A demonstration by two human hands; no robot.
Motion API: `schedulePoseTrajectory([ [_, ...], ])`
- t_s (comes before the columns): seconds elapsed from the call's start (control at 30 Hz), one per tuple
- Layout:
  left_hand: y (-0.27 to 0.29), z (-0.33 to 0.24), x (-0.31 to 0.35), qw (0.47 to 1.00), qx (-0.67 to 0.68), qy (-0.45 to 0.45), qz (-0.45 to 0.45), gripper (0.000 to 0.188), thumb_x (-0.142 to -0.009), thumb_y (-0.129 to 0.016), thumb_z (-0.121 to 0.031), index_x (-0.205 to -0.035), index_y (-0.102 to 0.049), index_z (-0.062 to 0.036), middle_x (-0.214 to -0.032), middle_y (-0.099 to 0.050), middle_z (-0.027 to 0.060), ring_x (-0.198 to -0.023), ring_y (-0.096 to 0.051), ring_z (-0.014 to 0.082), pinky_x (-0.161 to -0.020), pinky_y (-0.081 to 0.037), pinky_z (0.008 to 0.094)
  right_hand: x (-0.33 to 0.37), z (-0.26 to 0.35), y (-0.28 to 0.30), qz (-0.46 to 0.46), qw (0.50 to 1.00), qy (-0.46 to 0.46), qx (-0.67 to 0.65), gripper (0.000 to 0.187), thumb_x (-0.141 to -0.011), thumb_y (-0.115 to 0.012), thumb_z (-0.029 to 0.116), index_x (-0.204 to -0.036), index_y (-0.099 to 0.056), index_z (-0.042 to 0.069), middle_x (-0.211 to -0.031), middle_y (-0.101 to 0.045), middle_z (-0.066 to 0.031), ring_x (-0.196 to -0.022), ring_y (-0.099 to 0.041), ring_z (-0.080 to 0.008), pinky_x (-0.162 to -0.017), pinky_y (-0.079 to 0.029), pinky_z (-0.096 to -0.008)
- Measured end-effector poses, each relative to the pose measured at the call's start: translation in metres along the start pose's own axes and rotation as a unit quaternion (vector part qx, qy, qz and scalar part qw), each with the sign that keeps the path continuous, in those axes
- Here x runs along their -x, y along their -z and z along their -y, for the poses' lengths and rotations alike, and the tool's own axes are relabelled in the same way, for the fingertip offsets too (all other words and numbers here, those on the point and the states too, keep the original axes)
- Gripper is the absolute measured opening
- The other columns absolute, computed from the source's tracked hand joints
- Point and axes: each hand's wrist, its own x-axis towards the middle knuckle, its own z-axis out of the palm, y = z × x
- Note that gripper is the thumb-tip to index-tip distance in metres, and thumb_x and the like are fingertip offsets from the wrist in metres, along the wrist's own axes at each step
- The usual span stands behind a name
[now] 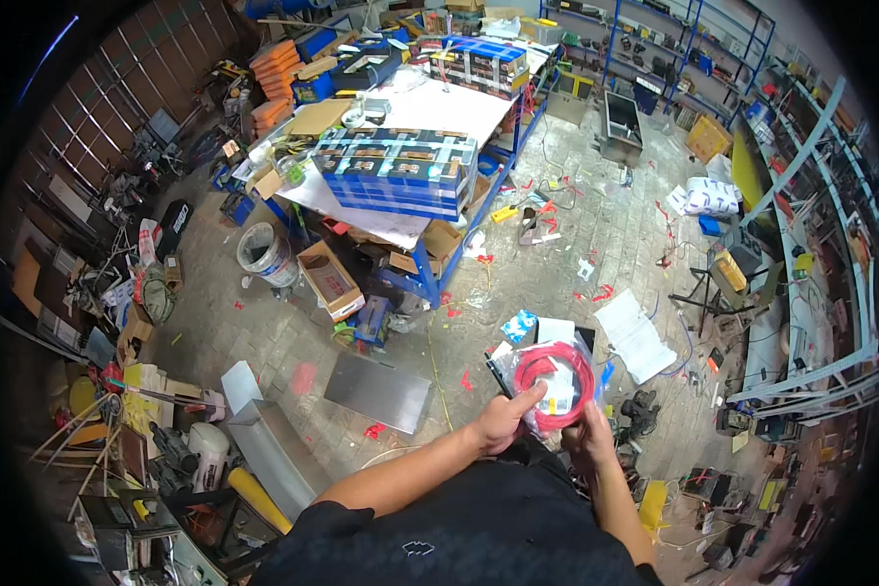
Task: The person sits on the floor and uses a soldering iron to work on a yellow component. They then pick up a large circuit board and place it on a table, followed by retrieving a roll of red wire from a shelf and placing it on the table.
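A coil of red cable (584,379) in a clear plastic bag, with a small white label near its middle, is held in front of my body. My left hand (503,420) grips the bag's lower left, its thumb lying over the front. At the lower right edge of the coil, my right hand (590,436) is closed around the bag, its fingers partly hidden. Just beyond the bag are a white sheet (555,332) and a blue-and-white packet (520,325).
A blue-framed workbench (422,269) carries a large blue battery pack (391,176). Below it are a cardboard box (330,281) and a bucket (267,254). A metal plate (378,393) and a white paper sheet (635,335) lie on the floor among red scraps. Metal shelving (830,225) stands right.
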Motion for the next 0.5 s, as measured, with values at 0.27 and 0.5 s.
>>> schedulePoseTrajectory([
  [0.27, -0.002, -0.114, -0.136, 0.992, -0.054, -0.111, -0.036, 0.040, -0.109, -0.055, -0.023, -0.144, -0.051, -0.0049, -0.124, -0.067, 0.0079, -0.106, -0.066, 0.0162, -0.086, -0.057, 0.0340, -0.180, 0.135, -0.040, -0.009, 1.000, -0.007, -0.012, 0.032, -0.097, -0.073, 0.031, -0.117, -0.060, 0.010, -0.083, -0.063, 0.0031, -0.055, -0.052, -0.0066, -0.044, -0.036, -0.0235],
  [0.5, 0.061, -0.210, -0.255, 0.973, -0.203, -0.098, -0.052, 0.043, -0.107, -0.058, -0.033, -0.138, -0.053, -0.0042, -0.118, -0.066, 0.0065, -0.096, -0.067, 0.0145, -0.073, -0.058, 0.0294, -0.335, 0.209, -0.040, -0.020, 0.999, 0.018, 0.024, 0.033, -0.095, -0.075, 0.027, -0.119, -0.060, 0.011, -0.085, -0.061, 0.0053, -0.064, -0.058, -0.0076, -0.048, -0.041, -0.0235],
])
